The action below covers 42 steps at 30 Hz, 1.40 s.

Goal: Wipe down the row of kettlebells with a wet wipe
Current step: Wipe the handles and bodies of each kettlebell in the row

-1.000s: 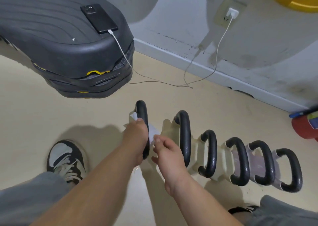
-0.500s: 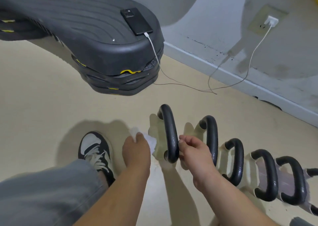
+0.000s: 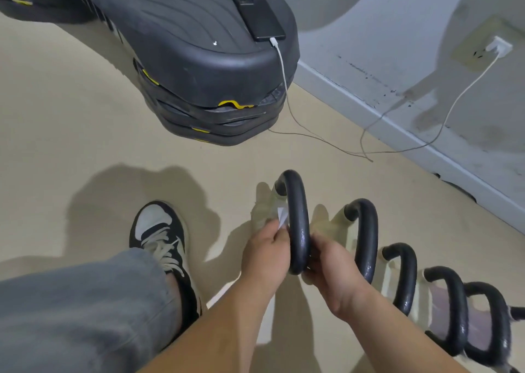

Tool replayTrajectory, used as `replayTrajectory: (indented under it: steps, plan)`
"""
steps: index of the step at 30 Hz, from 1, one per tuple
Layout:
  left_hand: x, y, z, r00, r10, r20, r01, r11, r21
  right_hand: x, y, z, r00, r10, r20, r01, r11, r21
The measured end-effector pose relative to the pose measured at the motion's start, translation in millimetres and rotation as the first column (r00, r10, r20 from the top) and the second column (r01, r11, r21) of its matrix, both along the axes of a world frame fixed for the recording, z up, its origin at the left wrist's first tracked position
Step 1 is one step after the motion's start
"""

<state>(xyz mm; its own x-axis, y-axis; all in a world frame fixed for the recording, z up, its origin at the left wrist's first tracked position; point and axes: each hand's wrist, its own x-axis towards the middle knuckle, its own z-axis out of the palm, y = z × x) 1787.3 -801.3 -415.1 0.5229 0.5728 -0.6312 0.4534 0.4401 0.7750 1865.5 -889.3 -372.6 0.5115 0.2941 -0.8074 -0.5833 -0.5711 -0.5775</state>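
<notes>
Step now: wiping the 1st bell, at the far-left end of the row.
Kettlebell: pale kettlebell with a thick black loop handle [image 3: 297, 222]. It leads the row of kettlebells [image 3: 403, 281], which runs off to the near right on the floor.
Wipe: small white wet wipe [image 3: 282, 216], pressed on the left side of the handle.
Left hand [image 3: 264, 249]: fingers curled, pinching the wipe vs. the handle.
Right hand [image 3: 331, 267]: wrapped round the low, near end of the same handle, keeping it steady.
Not sure: can't tell if the wipe reaches round the back of the handle.
Do it well: hold firm w/ the R hand so the bell can't tip. Slide the wipe all round the loop, top to bottom, then rub the pale body too.
Tip: the wipe looks bunched up, so open it to clean more at once.
Next: the other bells, one by one, going right.
</notes>
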Motion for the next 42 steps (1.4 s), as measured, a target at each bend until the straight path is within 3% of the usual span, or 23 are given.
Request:
replayTrajectory:
  steps: [3, 7, 11, 15, 20, 22, 24, 27, 32, 35, 38, 40, 42]
  plan:
    - [-10.4, -24.3, 0.2, 0.996, 0.090, -0.022, -0.091, 0.995, -0.031, -0.6, -4.1, 0.1, 1.000, 0.011, -0.014, -0.011, 1.000, 0.018]
    - [-3.8, -37.0, 25.1, 0.950, 0.264, -0.166, -0.271, 0.962, -0.025, -3.3, -4.3, -1.8, 0.999, -0.035, -0.018, 0.036, 0.999, 0.028]
    - [18.3, -20.9, 57.3, 0.921, 0.276, -0.276, -0.300, 0.953, -0.050, -2.3, -1.9, -3.3, 0.996, -0.083, -0.030, 0.084, 0.996, 0.030]
    - [51.2, 7.4, 70.0, 0.961, 0.267, -0.072, -0.276, 0.928, -0.250, 3.3, 1.5, -6.6, 0.997, -0.069, -0.019, 0.070, 0.996, 0.052]
    - [49.9, 44.8, 60.8, 0.968, 0.245, 0.061, -0.198, 0.888, -0.416, 7.5, 6.0, -0.9, 0.993, -0.113, 0.016, 0.112, 0.993, 0.033]
    - [38.2, 16.5, 51.1, 0.992, 0.114, 0.052, -0.093, 0.946, -0.309, 6.0, 5.3, -0.9, 0.995, -0.103, -0.015, 0.103, 0.994, 0.047]
    - [22.8, -27.8, 44.9, 0.999, 0.029, -0.024, -0.030, 0.998, -0.053, 4.6, 2.7, -1.8, 0.988, -0.133, -0.080, 0.136, 0.990, 0.041]
    - [3.3, -72.7, 41.8, 0.992, -0.033, -0.126, 0.078, 0.925, 0.373, 4.7, -1.7, -0.5, 0.955, -0.229, -0.190, 0.254, 0.960, 0.118]
    - [13.8, -69.3, 49.7, 0.997, -0.071, -0.040, 0.081, 0.915, 0.394, 3.5, -11.0, 4.9, 0.939, -0.272, -0.210, 0.310, 0.935, 0.173]
    - [44.8, -14.8, 38.6, 0.995, -0.079, -0.055, 0.093, 0.930, 0.354, 7.3, -10.6, 3.3, 0.963, -0.254, -0.088, 0.265, 0.953, 0.145]
    - [66.2, 33.4, 42.5, 0.936, -0.289, -0.202, 0.352, 0.809, 0.470, 11.2, -3.3, 4.4, 0.972, -0.234, -0.016, 0.234, 0.965, 0.123]
    - [63.3, 31.3, 41.6, 0.939, -0.316, -0.132, 0.339, 0.803, 0.491, 12.7, 0.9, 5.6, 0.974, -0.225, -0.009, 0.225, 0.969, 0.099]
    - [44.1, 3.4, 38.6, 0.941, -0.288, -0.177, 0.328, 0.651, 0.685, 13.0, 2.8, 7.8, 0.978, -0.205, -0.025, 0.206, 0.976, 0.075]
